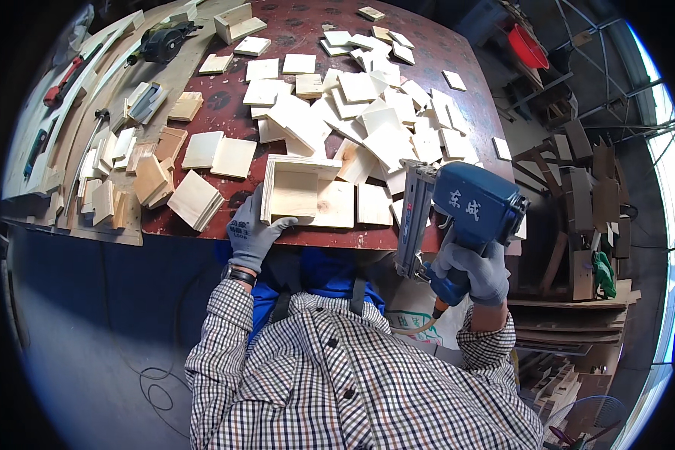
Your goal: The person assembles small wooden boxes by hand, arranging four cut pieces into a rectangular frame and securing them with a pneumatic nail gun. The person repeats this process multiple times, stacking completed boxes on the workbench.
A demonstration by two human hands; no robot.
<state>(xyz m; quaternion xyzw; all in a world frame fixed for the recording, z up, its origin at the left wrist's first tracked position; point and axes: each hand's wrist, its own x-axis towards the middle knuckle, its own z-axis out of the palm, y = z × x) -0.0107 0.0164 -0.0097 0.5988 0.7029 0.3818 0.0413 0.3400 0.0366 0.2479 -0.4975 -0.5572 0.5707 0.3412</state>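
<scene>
In a grey work glove, my left hand (253, 229) grips the left side of a small wooden box frame (268, 189) at the table's near edge. Its thumb lies along the frame's front, and the fingers behind are partly hidden. My right hand (474, 264), gloved too, is wrapped round the handle of a blue nail gun (469, 202). The nail gun is held up at the right, its long grey magazine slanting down beside the boards and clear of the box frame. An air hose (420, 328) runs from the handle's base.
A large pile of square wooden pieces (360, 105) covers the dark red table (229, 71). More wood blocks (154, 180) lie at the left, near a dark power tool (161, 43) and a red-handled tool (66, 84). Stacked boards (570, 330) stand at the right, below a red basin (527, 48).
</scene>
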